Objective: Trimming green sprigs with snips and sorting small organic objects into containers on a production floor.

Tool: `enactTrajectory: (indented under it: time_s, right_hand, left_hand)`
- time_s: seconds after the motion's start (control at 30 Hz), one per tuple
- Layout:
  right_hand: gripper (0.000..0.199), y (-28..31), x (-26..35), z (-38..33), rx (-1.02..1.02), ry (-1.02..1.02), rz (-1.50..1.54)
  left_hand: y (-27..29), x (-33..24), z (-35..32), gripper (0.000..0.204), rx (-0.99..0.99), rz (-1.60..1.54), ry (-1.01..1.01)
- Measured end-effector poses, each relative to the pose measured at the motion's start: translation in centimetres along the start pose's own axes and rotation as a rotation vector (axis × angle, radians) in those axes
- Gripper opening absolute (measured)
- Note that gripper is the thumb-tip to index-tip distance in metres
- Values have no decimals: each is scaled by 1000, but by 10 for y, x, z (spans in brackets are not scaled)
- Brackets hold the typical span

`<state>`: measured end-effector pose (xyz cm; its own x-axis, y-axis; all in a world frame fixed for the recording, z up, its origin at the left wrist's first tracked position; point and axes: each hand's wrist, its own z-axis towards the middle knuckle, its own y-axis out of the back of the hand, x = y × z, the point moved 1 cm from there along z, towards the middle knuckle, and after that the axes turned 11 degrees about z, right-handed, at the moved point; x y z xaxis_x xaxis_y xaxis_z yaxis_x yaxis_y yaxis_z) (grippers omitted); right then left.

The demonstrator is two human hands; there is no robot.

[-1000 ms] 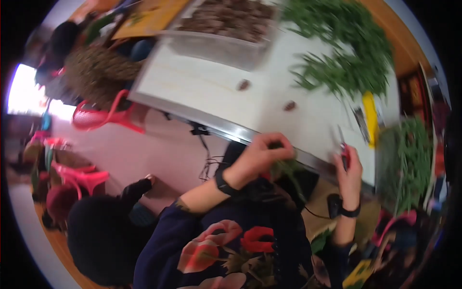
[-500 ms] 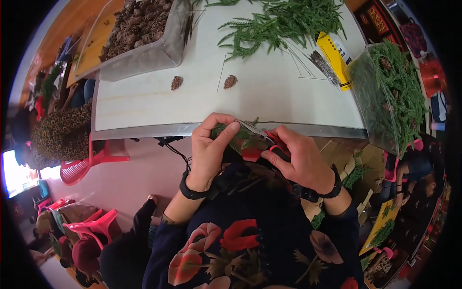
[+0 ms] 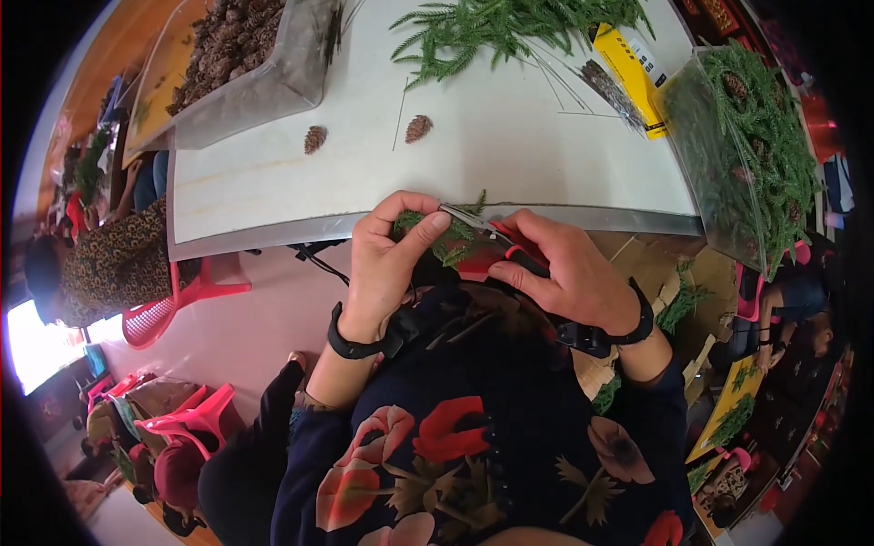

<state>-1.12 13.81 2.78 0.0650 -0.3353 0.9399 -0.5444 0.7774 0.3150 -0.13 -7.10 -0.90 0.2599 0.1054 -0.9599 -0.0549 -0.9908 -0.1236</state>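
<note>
Close to the table's near edge, my left hand (image 3: 393,259) pinches a green artificial fir sprig (image 3: 458,246) between thumb and forefinger. My right hand (image 3: 572,273) is closed round the red-and-black handles of a pair of pliers (image 3: 528,259). The metal jaws reach across to my left fingertips at the sprig's end; what exactly they bite on is too small to tell. Beyond my hands, a pine cone (image 3: 418,128) lies beside a thin wire (image 3: 400,114) on the white table (image 3: 273,187). Another pine cone (image 3: 315,139) rests farther left.
A clear bin of pine cones (image 3: 296,91) stands at the far left. Loose green sprigs (image 3: 510,36), thin wires and a yellow packet (image 3: 630,82) lie at the back. On the right is a clear bin of finished-looking sprigs with cones (image 3: 760,146). A person (image 3: 109,264) sits left, near a red chair (image 3: 182,305).
The view has shifted slightly, so the table and its things sit higher in the picture. Both hands keep nearly the same hold, with the pliers still at my left fingertips.
</note>
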Motion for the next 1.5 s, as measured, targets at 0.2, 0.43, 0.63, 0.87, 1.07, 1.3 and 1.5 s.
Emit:
enactTrajectory:
  time_s: [0.2, 0.43, 0.63, 0.87, 1.07, 1.3, 1.5]
  right_hand:
    - [38, 2, -4, 0, 33, 0, -8]
    - [34, 3, -7, 2, 5, 65, -34]
    - [34, 1, -5, 2, -7, 137, -78]
    - [30, -1, -4, 2, 3, 57, -70]
    - [27, -4, -5, 3, -22, 47, -5]
    - [24, -3, -1, -1, -32, 41, 31]
    - [26, 0, 4, -6, -22, 8, -5]
  left_hand:
    - [1, 3, 1, 9, -24, 47, -40]
    - [10, 7, 4, 9, -11, 137, 5]
    - [9, 6, 2, 9, 2, 217, -64]
    - [8, 2, -1, 11, -21, 313, -81]
    - [-5, 3, -11, 11, -126, 33, 18]
    - [-6, -3, -8, 7, -90, -18, 3]
    - [-12, -8, -7, 5, -114, 77, -79]
